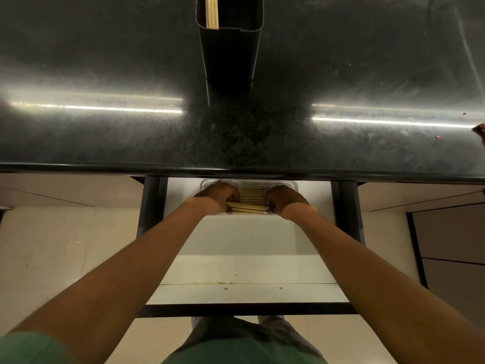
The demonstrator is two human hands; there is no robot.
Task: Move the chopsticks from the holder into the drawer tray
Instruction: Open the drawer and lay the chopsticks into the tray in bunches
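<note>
A tall black holder [229, 56] stands on the dark counter at the top centre, with a few pale chopsticks [212, 11] still inside at its left. Below the counter edge, a clear plastic tray [288, 184] sits at the back of the open white drawer [246, 269]. A bundle of pale chopsticks [248, 207] lies crosswise over the tray. My left hand [216, 195] grips its left end and my right hand [283, 199] grips its right end. More chopsticks [251, 193] lie in the tray behind the bundle.
The glossy black counter [105, 132] overhangs the back of the drawer. Dark drawer rails [151, 206] run along both sides. The drawer's black front edge [244, 310] is close to my body. A small brown object [480, 130] shows at the counter's right edge.
</note>
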